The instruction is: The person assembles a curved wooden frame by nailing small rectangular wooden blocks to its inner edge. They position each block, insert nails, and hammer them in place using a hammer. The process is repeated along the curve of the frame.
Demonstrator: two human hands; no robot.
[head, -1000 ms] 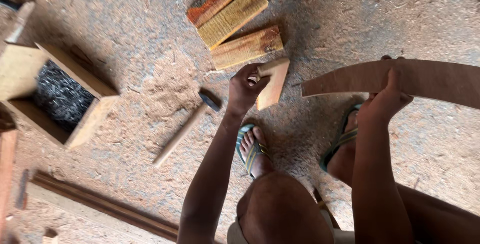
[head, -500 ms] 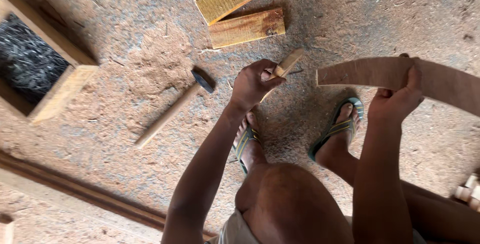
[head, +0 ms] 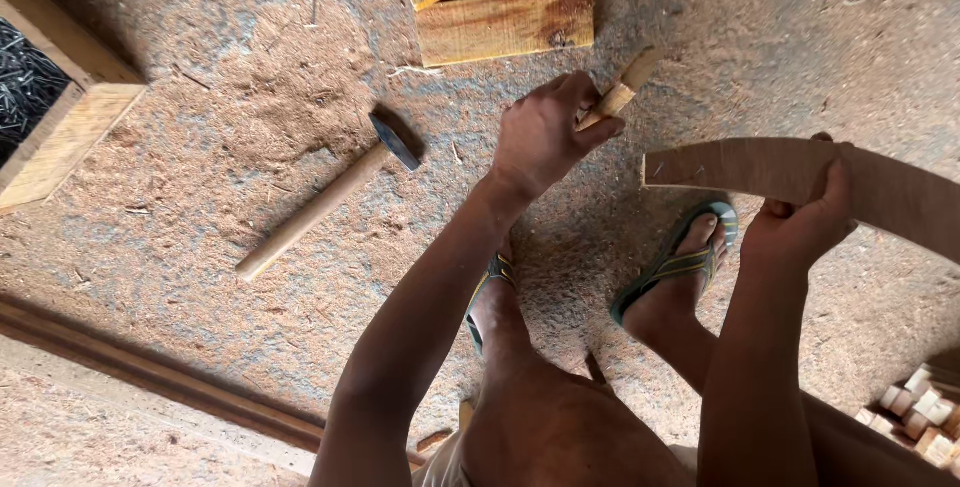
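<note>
A: What holds anything here?

B: A wooden box (head: 75,132) at the left edge, cut off by the frame; inside it lies a heap of dark nails (head: 25,87). At the lower right corner there is a pile of small pale wood blocks (head: 925,412), though I cannot tell what contains them.

A: And the hands?

B: The right hand (head: 800,222) is closed around the near edge of a long curved wooden board (head: 800,172), which runs off the right side. The left hand (head: 545,132) is clenched on a small wooden piece (head: 622,92), held up just left of the board's free end, not touching it.

A: What lies around them?

B: Sawdust-covered floor (head: 230,77). Two flat wooden blocks (head: 505,22) lie at the top, near the left hand. A hammer (head: 330,197) lies left of that hand, its head nearest the wrist, apart from it. Two feet in flip-flops (head: 680,262) stand below the hands. A dark wooden strip (head: 150,367) crosses the lower left; open floor lies between it and the hammer.
</note>
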